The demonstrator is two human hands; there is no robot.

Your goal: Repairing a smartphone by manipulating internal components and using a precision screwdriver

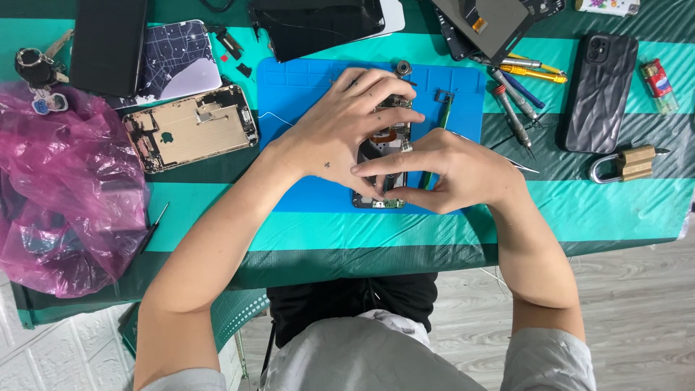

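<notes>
An opened phone (392,135) with bare circuit parts lies on a blue work mat (304,94) in the middle of the table. My left hand (340,127) covers its upper left side, fingers curled over the top edge and thumb pressed on it. My right hand (449,170) holds the phone's lower right side, its index finger reaching across to the lower left corner. A green-handled tool (443,116) lies on the mat just beyond my right hand; whether the hand touches it is hidden.
A gold phone frame (190,128) lies left of the mat. A pink plastic bag (65,188) fills the left edge. Screwdrivers (517,94), a black phone case (599,90), a brass padlock (628,164) and a lighter (660,85) sit at right. Dark phone screens (318,25) lie at the back.
</notes>
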